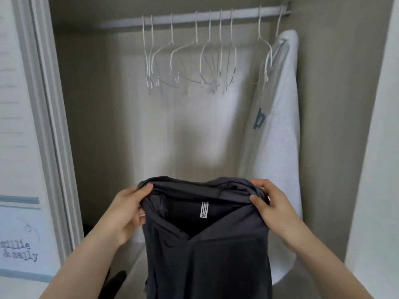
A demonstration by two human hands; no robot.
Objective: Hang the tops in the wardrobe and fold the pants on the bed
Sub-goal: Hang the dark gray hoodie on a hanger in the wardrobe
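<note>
Two hands hold up a dark charcoal knit top [207,251] before the open wardrobe [90,104]: the left hand [127,210] has thumb and curled fingers gripping the bunched neckline's left edge, the right hand [269,203] pinches its right edge. Beyond, a row of empty white wire hangers [194,61] hangs from a white metal rail [183,19]. Against the right wall, a white cotton garment with a blue mark [278,130] hangs from the same rail.

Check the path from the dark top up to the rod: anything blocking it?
Nothing visible blocks it. Both hands, left and right, grip the dark top at its neckline, below the rod. The space between is open. Empty white hangers crowd the rod's middle; a white garment hangs at the right end.
</note>
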